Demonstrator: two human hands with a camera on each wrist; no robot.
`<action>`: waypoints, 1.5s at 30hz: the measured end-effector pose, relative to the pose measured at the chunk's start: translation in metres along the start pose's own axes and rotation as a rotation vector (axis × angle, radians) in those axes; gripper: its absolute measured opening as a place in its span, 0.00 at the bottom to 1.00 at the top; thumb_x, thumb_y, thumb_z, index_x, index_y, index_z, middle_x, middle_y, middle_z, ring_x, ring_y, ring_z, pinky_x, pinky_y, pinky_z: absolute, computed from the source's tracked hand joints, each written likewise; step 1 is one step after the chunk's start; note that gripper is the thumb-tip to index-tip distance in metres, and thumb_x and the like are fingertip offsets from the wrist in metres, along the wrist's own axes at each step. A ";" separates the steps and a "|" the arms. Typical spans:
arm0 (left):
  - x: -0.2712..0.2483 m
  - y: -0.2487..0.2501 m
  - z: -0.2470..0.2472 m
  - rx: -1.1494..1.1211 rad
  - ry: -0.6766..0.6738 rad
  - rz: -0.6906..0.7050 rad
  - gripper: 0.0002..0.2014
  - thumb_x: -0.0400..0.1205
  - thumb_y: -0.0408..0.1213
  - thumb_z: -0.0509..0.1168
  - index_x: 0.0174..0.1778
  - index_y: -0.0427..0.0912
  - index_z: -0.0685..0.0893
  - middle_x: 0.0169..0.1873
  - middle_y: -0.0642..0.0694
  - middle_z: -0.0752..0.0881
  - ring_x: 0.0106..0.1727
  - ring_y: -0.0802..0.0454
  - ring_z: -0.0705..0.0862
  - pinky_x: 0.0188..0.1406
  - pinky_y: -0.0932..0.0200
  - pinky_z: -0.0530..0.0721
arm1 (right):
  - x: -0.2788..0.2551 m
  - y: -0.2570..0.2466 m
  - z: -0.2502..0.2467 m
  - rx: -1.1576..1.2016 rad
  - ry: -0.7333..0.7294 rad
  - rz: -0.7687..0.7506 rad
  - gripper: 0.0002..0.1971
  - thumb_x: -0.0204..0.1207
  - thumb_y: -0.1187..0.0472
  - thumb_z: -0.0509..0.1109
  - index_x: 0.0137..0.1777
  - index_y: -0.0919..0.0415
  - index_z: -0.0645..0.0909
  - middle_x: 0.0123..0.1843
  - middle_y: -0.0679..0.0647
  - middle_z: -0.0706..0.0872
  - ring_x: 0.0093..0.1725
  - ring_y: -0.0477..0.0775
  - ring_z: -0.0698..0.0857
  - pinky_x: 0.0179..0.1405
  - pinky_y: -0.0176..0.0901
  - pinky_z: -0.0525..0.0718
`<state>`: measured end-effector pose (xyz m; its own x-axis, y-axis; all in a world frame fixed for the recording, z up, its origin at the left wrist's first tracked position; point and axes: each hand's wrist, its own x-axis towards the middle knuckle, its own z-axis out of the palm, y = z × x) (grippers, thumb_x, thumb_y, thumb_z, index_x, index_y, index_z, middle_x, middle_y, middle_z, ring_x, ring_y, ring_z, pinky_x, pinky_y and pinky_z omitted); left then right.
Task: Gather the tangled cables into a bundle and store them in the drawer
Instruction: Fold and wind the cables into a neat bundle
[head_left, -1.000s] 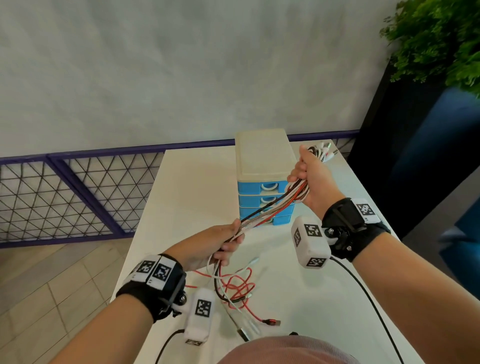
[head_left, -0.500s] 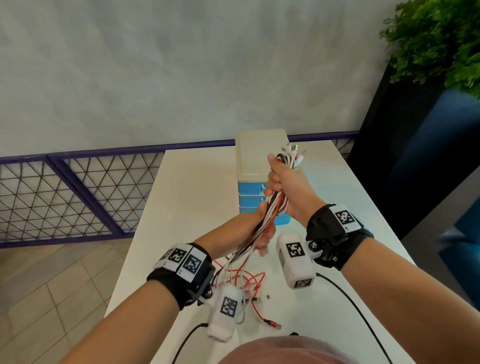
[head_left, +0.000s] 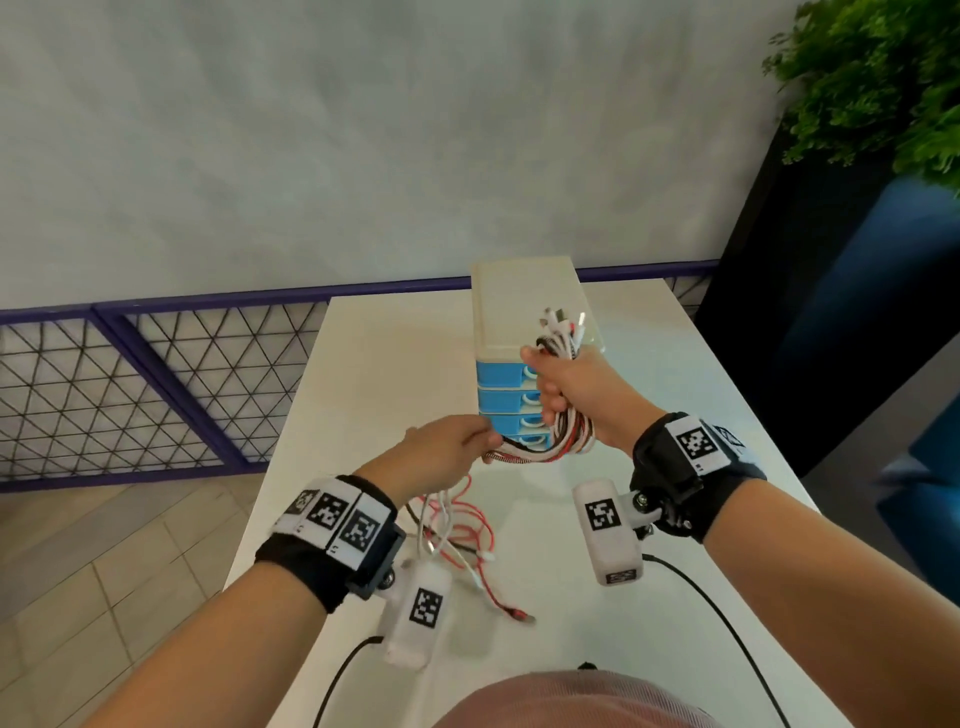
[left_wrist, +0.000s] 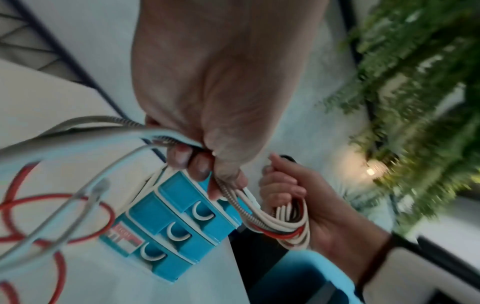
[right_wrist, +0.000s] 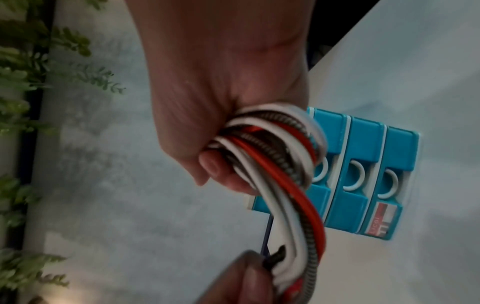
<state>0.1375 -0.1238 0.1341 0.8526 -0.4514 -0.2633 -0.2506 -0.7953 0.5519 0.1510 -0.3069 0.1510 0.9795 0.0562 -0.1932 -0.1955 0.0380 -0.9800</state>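
Observation:
A bundle of white, red and braided cables (head_left: 566, 441) loops between my two hands above the white table (head_left: 395, 364). My right hand (head_left: 571, 395) grips the folded part, with plug ends (head_left: 563, 325) sticking up out of the fist. My left hand (head_left: 447, 457) pinches the same cables (left_wrist: 272, 218) lower down; their loose tails (head_left: 457, 530) hang to the tabletop. Just behind the hands stands the small drawer unit (head_left: 524, 306), cream on top with several blue drawers (right_wrist: 361, 170), all closed. The right wrist view shows the cables (right_wrist: 275, 164) wrapped inside my curled fingers (right_wrist: 215, 164).
A red cable end (head_left: 514, 613) lies on the table near its front edge. A purple mesh railing (head_left: 156, 374) runs along the left and behind the table. A dark planter with a green plant (head_left: 872, 78) stands to the right.
My left hand slid down and left along the cables, away from my right hand, drawing out a loop. My right hand dropped slightly in front of the drawers.

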 end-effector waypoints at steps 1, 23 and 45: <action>0.001 0.002 0.001 0.104 0.064 0.006 0.13 0.87 0.47 0.53 0.46 0.50 0.81 0.40 0.57 0.83 0.50 0.52 0.80 0.52 0.52 0.67 | -0.002 0.001 0.002 -0.083 -0.037 0.014 0.13 0.82 0.57 0.69 0.38 0.58 0.71 0.24 0.51 0.68 0.19 0.47 0.71 0.23 0.41 0.81; -0.014 0.018 -0.017 -0.318 0.171 0.304 0.18 0.80 0.33 0.65 0.54 0.51 0.60 0.44 0.45 0.86 0.37 0.47 0.84 0.34 0.56 0.83 | -0.030 0.007 0.013 0.282 -0.528 0.316 0.15 0.77 0.54 0.68 0.58 0.63 0.82 0.48 0.63 0.84 0.46 0.59 0.91 0.50 0.54 0.90; -0.018 -0.030 -0.032 -1.159 -0.459 -0.047 0.20 0.84 0.55 0.48 0.36 0.45 0.73 0.21 0.55 0.62 0.18 0.60 0.60 0.30 0.64 0.79 | -0.006 0.001 -0.013 0.030 -0.241 0.088 0.05 0.82 0.68 0.67 0.55 0.62 0.75 0.29 0.52 0.77 0.27 0.48 0.78 0.31 0.41 0.82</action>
<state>0.1446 -0.0791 0.1473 0.5523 -0.7171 -0.4251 0.5263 -0.0955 0.8449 0.1457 -0.3198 0.1509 0.9196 0.2969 -0.2572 -0.2845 0.0521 -0.9573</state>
